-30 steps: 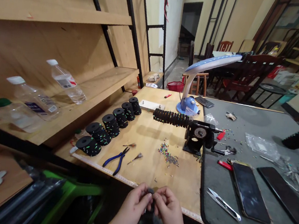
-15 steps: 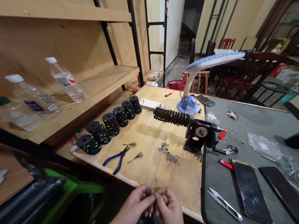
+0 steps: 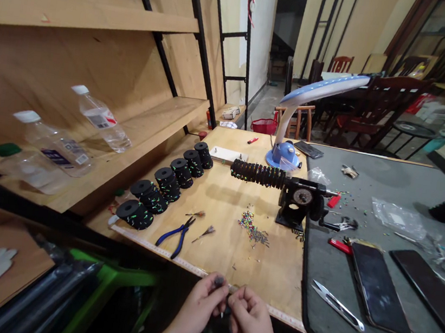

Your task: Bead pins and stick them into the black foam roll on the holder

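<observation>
At the table's front edge, my left hand (image 3: 204,303) and my right hand (image 3: 246,314) are close together, both with fingers pinched. Dark grey tips show at my left fingers, and a thin pale tip sticks out below them; what is held is too small to name. My right fingers hide whatever is between them. Beyond the hands lies a pile of coloured beads (image 3: 247,220) beside small grey metal pieces (image 3: 260,238). Blue-handled pliers (image 3: 176,235) rest to the left, near two small feathery tufts (image 3: 204,233). Behind the pile stands a black hand-cranked winder (image 3: 297,198) bearing a wrapped black roll (image 3: 257,174).
Several black foam spools (image 3: 134,213) line the table's left side. A blue lamp (image 3: 283,154) stands at the back. On the grey mat (image 3: 317,315) lie thread snips (image 3: 338,306), two phones (image 3: 381,288) and plastic bags (image 3: 398,217). Bottles (image 3: 103,118) occupy the left shelf.
The view has shifted slightly, so the table's things sit a little further right. My hands remain together at the edge, with small shifts of the fingers.
</observation>
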The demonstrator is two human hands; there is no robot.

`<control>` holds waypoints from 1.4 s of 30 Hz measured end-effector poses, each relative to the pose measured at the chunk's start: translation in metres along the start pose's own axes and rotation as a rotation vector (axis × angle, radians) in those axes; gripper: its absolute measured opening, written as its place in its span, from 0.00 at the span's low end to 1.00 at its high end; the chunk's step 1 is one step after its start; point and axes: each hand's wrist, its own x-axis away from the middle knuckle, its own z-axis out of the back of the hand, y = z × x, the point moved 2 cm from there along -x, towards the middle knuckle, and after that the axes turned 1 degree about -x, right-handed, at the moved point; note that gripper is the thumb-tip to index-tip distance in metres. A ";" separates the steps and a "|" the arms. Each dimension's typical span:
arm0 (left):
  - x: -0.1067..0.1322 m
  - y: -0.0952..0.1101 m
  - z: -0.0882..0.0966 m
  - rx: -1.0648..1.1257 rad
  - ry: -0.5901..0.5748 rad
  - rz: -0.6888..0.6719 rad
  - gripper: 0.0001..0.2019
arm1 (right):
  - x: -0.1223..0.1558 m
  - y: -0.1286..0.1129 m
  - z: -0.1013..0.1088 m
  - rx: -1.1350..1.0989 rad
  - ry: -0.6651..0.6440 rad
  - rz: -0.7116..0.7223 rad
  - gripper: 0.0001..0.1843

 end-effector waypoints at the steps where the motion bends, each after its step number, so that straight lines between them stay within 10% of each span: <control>1: 0.000 0.000 0.000 0.022 -0.005 0.018 0.16 | 0.000 0.000 0.000 0.003 -0.002 -0.005 0.28; 42: 0.000 0.005 0.002 -0.068 0.016 -0.018 0.16 | -0.003 0.003 -0.002 0.014 -0.044 -0.010 0.26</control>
